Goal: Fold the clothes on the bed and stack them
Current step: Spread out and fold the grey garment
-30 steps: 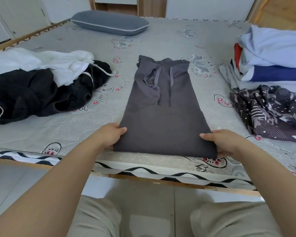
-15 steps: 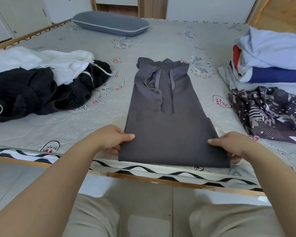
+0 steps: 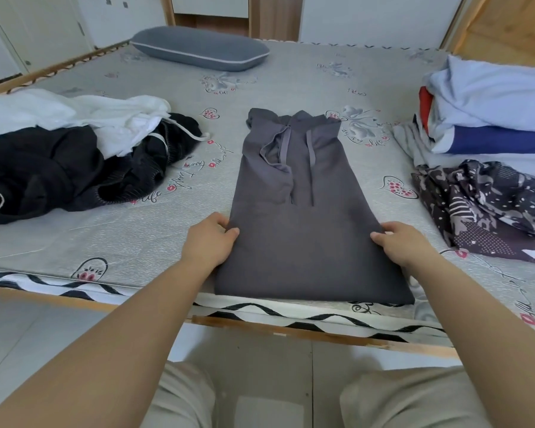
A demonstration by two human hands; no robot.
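Now we pinch the grey hoodie [image 3: 303,230] at both side edges, left hand [image 3: 209,242] and right hand [image 3: 403,244], thumbs on top, on the bed [image 3: 130,242].

Bare forearms [image 3: 130,335], no sleeves; light beige trousers [image 3: 414,400].

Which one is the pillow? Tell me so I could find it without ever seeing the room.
Start at the big bed with the grey printed cover and look to its far end, near the wooden frame. The pillow lies there by itself, long, flat and blue-grey. A thin white line runs along its edge, and unlike the clothes it is smooth, not crumpled or folded.
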